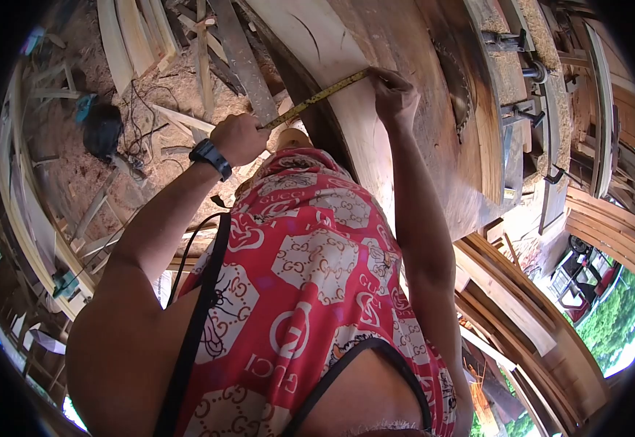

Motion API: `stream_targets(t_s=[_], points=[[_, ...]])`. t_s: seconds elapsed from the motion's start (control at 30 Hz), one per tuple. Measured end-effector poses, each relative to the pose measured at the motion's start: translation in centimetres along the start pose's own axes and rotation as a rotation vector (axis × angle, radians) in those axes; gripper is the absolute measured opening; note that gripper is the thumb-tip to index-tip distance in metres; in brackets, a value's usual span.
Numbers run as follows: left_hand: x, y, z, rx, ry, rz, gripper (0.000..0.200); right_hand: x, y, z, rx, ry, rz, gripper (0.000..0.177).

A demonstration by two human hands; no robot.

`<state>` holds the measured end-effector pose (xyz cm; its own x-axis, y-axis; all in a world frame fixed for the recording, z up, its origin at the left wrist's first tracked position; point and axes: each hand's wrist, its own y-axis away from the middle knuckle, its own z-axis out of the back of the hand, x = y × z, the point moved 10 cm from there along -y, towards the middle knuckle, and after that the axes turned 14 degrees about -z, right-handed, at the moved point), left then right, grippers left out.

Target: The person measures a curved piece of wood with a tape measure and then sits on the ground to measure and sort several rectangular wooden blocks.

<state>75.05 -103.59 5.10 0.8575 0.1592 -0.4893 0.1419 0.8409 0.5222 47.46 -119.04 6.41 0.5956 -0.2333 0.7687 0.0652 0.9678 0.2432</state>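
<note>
A yellow tape measure [314, 101] is stretched between my two hands, its blade slanting up to the right. My left hand [240, 138], wearing a dark watch [212, 158], is closed around the lower end; whether the case is inside the fist cannot be seen. At the other end, the fingers of my right hand [395, 96] pinch the blade. The tape crosses above a pale, dark-edged wooden board [354, 109] lying on a brown wooden tabletop [434, 175]. To the right of my right hand, a toothed circular saw blade [456, 91] stands up through that top.
Metal clamps [521, 115] line the tabletop's right side. Stacked planks [507, 291] lie at lower right. On the left, sawdust-covered ground [161, 135] holds scrap strips, cables and a dark object [102, 131]. Long boards [134, 40] lie at upper left.
</note>
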Motion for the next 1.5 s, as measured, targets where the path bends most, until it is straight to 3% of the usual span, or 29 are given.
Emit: stream_targets(t_s=[0.33, 0.53, 0.73, 0.8, 0.93, 1.0, 1.5], points=[[-5.1, -4.0, -0.2, 0.017, -0.026, -0.121, 0.043, -1.5, 0.2, 0.3, -0.054, -0.109, -0.053, 0.016], [-5.9, -7.0, -2.3, -0.075, 0.045, -0.291, 0.035, -2.2, 0.4, 0.8, -0.053, -0.067, -0.111, 0.017], [-5.0, -8.7, -3.5, -0.028, 0.404, -0.238, 0.03, -1.8, 0.3, 0.7, -0.087, -0.078, -0.063, 0.019], [-4.6, -9.1, -5.4, 0.108, 0.662, -0.128, 0.03, -1.8, 0.1, 0.7, -0.11, -0.088, -0.022, 0.02], [-5.0, -9.6, -4.3, 0.034, 0.65, -0.2, 0.029, -1.9, 0.3, 0.8, -0.095, -0.046, -0.089, 0.022], [-5.7, -9.7, -3.5, 0.006, 0.458, -0.324, 0.03, -2.3, 0.3, 0.7, -0.075, -0.025, -0.131, 0.023], [-6.6, -8.5, -2.5, -0.067, 0.386, -0.347, 0.031, -1.2, 0.7, 0.7, -0.06, -0.072, -0.015, 0.025]])
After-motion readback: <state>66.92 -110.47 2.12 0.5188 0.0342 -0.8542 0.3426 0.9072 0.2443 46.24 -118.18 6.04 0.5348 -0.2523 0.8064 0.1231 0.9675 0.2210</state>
